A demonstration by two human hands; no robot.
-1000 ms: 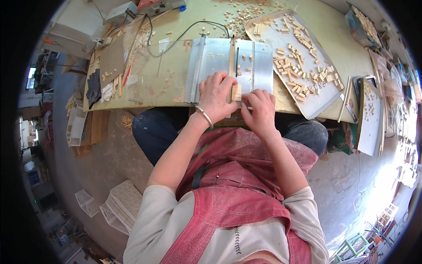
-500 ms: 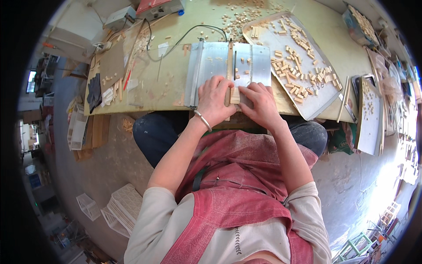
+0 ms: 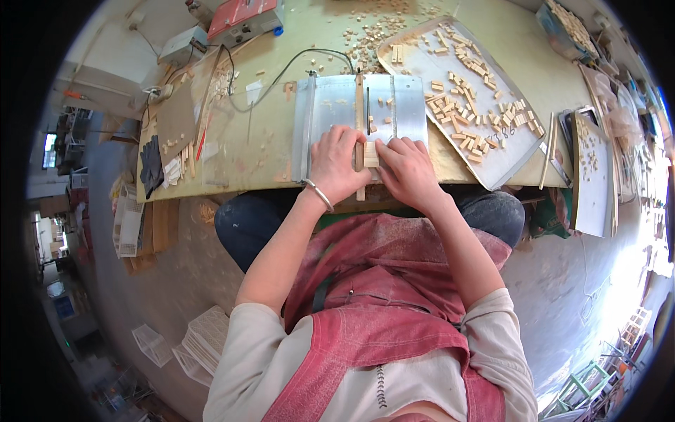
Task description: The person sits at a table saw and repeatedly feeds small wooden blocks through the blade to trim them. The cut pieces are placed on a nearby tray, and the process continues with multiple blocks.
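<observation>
My left hand (image 3: 337,165), with a metal bangle at the wrist, curls beside a small pale wooden block (image 3: 371,155), thumb against its side. My right hand (image 3: 409,172) grips the block from the right, fingers bent. The block lies on a silver metal plate (image 3: 406,105) at the bench's front edge, against a long wooden strip (image 3: 359,102) that juts out below my hands. Right of the strip runs a dark slot (image 3: 368,109) with a few small wood bits beside it.
A tray (image 3: 517,151) of wooden pieces sits right, a bin (image 3: 569,32) of pieces behind it. Left lie dark gloves (image 3: 151,165) and board (image 3: 176,112). A red machine (image 3: 242,17), grey box (image 3: 179,49), cable (image 3: 295,60) and scattered bits occupy the back.
My right hand has moved up onto the wooden block, its thumb now beside it. The bench and plate appear slightly further left and lower in the view.
</observation>
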